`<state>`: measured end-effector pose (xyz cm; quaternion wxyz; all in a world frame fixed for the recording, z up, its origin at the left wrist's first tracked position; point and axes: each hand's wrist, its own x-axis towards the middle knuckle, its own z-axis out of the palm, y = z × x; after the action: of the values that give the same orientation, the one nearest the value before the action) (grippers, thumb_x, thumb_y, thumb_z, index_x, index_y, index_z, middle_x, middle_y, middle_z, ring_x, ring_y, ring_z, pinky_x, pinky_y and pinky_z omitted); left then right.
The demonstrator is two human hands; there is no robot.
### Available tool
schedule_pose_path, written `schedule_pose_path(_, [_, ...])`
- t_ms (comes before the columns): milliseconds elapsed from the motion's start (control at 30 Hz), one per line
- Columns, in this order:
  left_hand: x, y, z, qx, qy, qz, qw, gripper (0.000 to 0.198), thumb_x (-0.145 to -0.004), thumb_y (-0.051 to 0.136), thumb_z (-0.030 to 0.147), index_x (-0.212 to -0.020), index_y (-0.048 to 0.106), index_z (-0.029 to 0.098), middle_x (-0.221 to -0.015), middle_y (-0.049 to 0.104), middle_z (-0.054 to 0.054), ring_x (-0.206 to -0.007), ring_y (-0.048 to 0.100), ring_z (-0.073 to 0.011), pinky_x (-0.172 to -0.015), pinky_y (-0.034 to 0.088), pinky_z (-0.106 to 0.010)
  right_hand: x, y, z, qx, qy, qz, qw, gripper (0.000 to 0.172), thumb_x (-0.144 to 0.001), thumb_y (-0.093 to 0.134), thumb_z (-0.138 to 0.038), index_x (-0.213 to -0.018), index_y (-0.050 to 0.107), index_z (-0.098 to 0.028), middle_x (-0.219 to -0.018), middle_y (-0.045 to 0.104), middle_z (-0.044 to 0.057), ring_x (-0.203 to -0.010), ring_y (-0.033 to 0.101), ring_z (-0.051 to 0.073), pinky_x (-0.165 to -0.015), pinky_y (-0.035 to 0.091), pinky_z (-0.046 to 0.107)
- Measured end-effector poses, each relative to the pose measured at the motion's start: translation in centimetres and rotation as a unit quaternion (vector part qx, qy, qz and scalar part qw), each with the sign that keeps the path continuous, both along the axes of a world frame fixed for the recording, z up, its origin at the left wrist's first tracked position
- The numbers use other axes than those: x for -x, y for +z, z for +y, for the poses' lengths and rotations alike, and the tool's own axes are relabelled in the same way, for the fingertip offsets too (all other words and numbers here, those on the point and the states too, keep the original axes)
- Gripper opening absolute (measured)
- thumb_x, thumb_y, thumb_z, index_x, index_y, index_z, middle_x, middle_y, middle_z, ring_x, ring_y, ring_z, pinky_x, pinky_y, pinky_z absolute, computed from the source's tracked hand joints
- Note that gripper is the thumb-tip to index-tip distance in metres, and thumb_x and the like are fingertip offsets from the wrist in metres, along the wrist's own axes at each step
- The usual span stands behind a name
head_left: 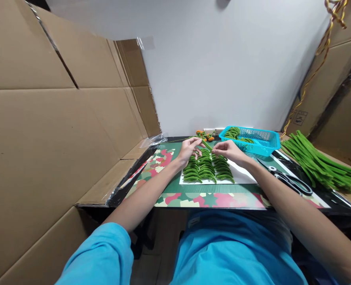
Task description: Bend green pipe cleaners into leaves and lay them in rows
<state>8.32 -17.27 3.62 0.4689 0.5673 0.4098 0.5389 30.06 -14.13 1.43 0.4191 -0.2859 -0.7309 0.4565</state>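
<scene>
My left hand [190, 149] and my right hand [229, 150] meet over a white sheet [243, 174] on the table. Both pinch a green fuzzy stem [207, 145] that runs between them, slanting up to the left. Under the hands lie three rows of bent green fuzzy pieces [207, 169], laid side by side on the sheet. Just behind the left hand sits a small orange and green bunch [204, 135].
A turquoise basket [260, 143] with more bent green pieces stands at the back right. Black-handled scissors [291, 181] lie right of the sheet, and a pile of long straight green stems [320, 160] beyond. Cardboard walls [59, 130] close in the left and right sides. A camouflage-patterned mat [211, 198] covers the table.
</scene>
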Motion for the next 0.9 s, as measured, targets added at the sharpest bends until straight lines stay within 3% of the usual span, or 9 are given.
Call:
schedule_pose_path(200, [0.0, 0.3, -0.1, 0.017, -0.021, 0.005, 1.000, 0.047, -0.092, 0.069, 0.058, -0.111, 0.062, 0.016, -0.089, 0.075, -0.007, -0.049, 0.064, -0.0113, -0.035, 0.038, -0.019, 0.0, -0.2, 0.1, -0.052, -0.055, 0.030, 0.997, 0.037, -0.075, 0.085, -0.055, -0.077, 0.080, -0.018, -0.071, 0.074, 0.005, -0.068, 0.067, 0.021, -0.066, 0.052, 0.034])
schedule_pose_path(300, [-0.1, 0.4, -0.3, 0.003, -0.012, 0.021, 1.000, 0.047, -0.091, 0.068, 0.059, -0.111, 0.064, 0.016, -0.090, 0.074, -0.006, -0.050, 0.064, -0.0116, -0.036, 0.038, -0.020, 0.0, -0.3, 0.4, -0.080, -0.126, 0.064, 0.987, 0.038, -0.077, 0.083, -0.058, -0.082, 0.083, -0.020, -0.080, 0.078, 0.007, -0.075, 0.069, 0.024, -0.071, 0.054, 0.036])
schedule_pose_path(400, [0.0, 0.6, -0.9, -0.074, 0.013, 0.070, 0.995, 0.037, -0.091, 0.067, 0.052, -0.102, 0.065, 0.017, -0.082, 0.070, -0.004, -0.047, 0.059, -0.0099, -0.038, 0.037, -0.021, -0.2, -0.4, 1.2, -0.094, -0.195, 0.091, 0.972, 0.042, -0.078, 0.081, -0.061, -0.083, 0.082, -0.020, -0.084, 0.079, 0.008, -0.077, 0.068, 0.024, -0.073, 0.055, 0.037])
schedule_pose_path(500, [-0.1, 1.5, -2.6, -0.203, 0.015, 0.167, 0.965, 0.022, -0.093, 0.059, 0.039, -0.092, 0.066, 0.018, -0.076, 0.065, -0.002, -0.052, 0.055, -0.0103, -0.049, 0.043, -0.023, -0.6, -0.5, 1.9, -0.104, -0.234, 0.099, 0.962, 0.044, -0.080, 0.076, -0.062, -0.080, 0.080, -0.019, -0.081, 0.077, 0.008, -0.071, 0.066, 0.023, -0.068, 0.054, 0.036])
schedule_pose_path(633, [-2.3, 4.6, -6.3, -0.312, -0.026, 0.322, 0.893, 0.015, -0.083, 0.060, 0.029, -0.073, 0.068, 0.022, -0.067, 0.063, -0.005, -0.060, 0.056, -0.0165, -0.067, 0.052, -0.031, -1.0, -0.3, 2.1, -0.133, -0.276, 0.089, 0.948, 0.043, -0.082, 0.074, -0.061, -0.076, 0.079, -0.018, -0.074, 0.076, 0.009, -0.060, 0.060, 0.020, -0.060, 0.049, 0.035])
schedule_pose_path(733, [-4.7, 6.4, -10.5, -0.297, -0.096, 0.344, 0.885, 0.009, -0.072, 0.070, 0.035, -0.067, 0.072, 0.028, -0.060, 0.064, -0.006, -0.060, 0.061, -0.0232, -0.068, 0.058, -0.039, -1.2, 0.1, 2.2, -0.159, -0.292, 0.069, 0.940, 0.040, -0.083, 0.073, -0.058, -0.075, 0.079, -0.019, -0.076, 0.078, 0.009, -0.062, 0.062, 0.021, -0.063, 0.050, 0.035])
schedule_pose_path(800, [-5.4, 6.0, -13.7, -0.315, -0.141, 0.350, 0.871, 0.005, -0.068, 0.072, 0.035, -0.070, 0.076, 0.034, -0.057, 0.064, -0.006, -0.060, 0.064, -0.0268, -0.066, 0.061, -0.044, -1.3, 0.4, 2.4, -0.172, -0.296, 0.053, 0.938, 0.040, -0.085, 0.072, -0.057, -0.076, 0.079, -0.019, -0.078, 0.079, 0.009, -0.064, 0.064, 0.021, -0.067, 0.052, 0.034])
schedule_pose_path(900, [-4.4, 2.6, -18.1, -0.409, -0.114, 0.343, 0.838, 0.025, -0.067, 0.065, 0.040, -0.085, 0.080, 0.049, -0.063, 0.069, -0.004, -0.062, 0.069, -0.0284, -0.059, 0.063, -0.049, -1.7, 0.6, 3.0, -0.179, -0.308, 0.034, 0.934, 0.040, -0.089, 0.069, -0.056, -0.079, 0.080, -0.018, -0.081, 0.080, 0.008, -0.068, 0.066, 0.021, -0.069, 0.053, 0.033])
